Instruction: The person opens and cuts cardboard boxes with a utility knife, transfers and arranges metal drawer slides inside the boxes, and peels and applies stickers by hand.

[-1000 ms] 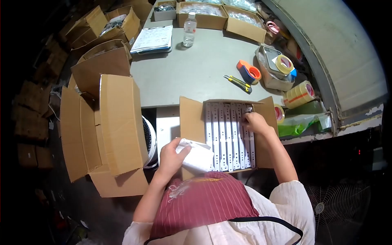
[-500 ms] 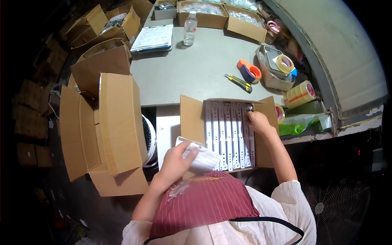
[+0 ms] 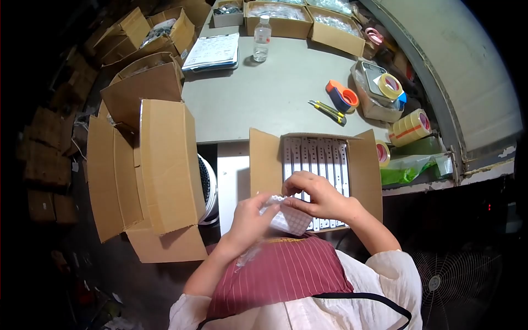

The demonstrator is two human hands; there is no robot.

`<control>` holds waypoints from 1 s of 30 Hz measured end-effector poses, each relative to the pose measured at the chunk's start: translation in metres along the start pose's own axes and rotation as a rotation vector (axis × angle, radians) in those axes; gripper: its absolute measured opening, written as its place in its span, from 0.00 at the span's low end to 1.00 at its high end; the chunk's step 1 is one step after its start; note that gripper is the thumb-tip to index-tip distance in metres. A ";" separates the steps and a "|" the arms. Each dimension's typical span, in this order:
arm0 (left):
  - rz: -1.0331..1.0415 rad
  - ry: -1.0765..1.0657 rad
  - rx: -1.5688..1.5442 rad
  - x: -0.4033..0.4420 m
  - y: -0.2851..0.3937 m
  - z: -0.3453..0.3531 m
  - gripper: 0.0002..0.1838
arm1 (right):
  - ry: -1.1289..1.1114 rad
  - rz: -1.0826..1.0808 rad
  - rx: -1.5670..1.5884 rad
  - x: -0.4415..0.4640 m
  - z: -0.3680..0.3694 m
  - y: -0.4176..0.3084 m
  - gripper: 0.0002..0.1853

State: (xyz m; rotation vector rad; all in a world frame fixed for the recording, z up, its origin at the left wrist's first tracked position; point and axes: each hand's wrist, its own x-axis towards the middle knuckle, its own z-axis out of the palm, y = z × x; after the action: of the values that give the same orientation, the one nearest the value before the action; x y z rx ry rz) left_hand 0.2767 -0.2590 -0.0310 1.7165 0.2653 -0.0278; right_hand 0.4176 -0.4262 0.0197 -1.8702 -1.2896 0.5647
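My left hand [image 3: 253,223] is closed on a white sticker sheet [image 3: 293,219] with rows of small round shapes, held tilted over the near left part of an open carton [image 3: 264,165]. My right hand [image 3: 319,196] has come to the sheet's upper edge, its thumb and fingers pinched there; whether a single sticker is between them is too small to tell. Under both hands, several white metal strips [image 3: 330,165] with holes stand side by side in the carton. The hands and the sheet hide their near left ends.
A larger open carton [image 3: 170,165] stands at the left. On the table [image 3: 247,104] are a clipboard with papers [image 3: 213,51], a water bottle [image 3: 262,38], a utility knife [image 3: 328,111], a tape dispenser [image 3: 342,96] and tape rolls [image 3: 410,127]. A fan [image 3: 434,283] is at lower right.
My right hand has left the carton's far right corner and moved left and nearer to the sheet. The sheet has turned, so its rows of round shapes now show.
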 end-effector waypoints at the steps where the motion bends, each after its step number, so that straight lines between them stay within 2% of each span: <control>1: 0.010 0.002 -0.001 0.000 -0.001 0.001 0.12 | -0.015 0.008 -0.010 0.000 0.000 0.001 0.11; 4: 0.047 0.011 0.006 -0.001 -0.002 0.001 0.16 | -0.035 0.038 -0.027 -0.001 0.002 0.003 0.11; 7: 0.007 -0.009 0.030 -0.001 0.005 -0.001 0.12 | 0.006 -0.024 -0.062 -0.004 0.006 0.007 0.09; 12: -0.068 -0.045 -0.141 0.008 -0.019 0.003 0.11 | 0.067 -0.123 -0.007 -0.013 -0.012 0.028 0.09; 13: -0.095 -0.052 -0.191 0.009 -0.025 0.003 0.11 | 0.161 -0.120 -0.066 -0.015 -0.024 0.040 0.09; 16: -0.089 -0.030 -0.229 0.010 -0.043 0.003 0.12 | 0.159 0.173 -0.437 -0.033 -0.073 0.098 0.06; 19: -0.096 -0.038 -0.206 0.011 -0.040 0.001 0.12 | 0.005 0.263 -0.713 -0.072 -0.097 0.179 0.09; 22: -0.100 -0.049 -0.165 0.014 -0.037 0.001 0.13 | -0.059 0.270 -0.795 -0.085 -0.093 0.193 0.09; 26: -0.108 -0.023 -0.216 0.013 -0.043 0.003 0.14 | -0.120 0.329 -0.754 -0.081 -0.093 0.189 0.08; 30: -0.120 -0.021 -0.223 0.013 -0.047 0.002 0.14 | -0.124 0.331 -0.942 -0.073 -0.083 0.192 0.08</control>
State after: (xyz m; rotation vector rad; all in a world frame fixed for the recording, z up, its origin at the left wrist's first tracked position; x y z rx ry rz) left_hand 0.2805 -0.2520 -0.0790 1.4767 0.3424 -0.1005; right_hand 0.5593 -0.5574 -0.0893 -2.8936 -1.4707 0.2317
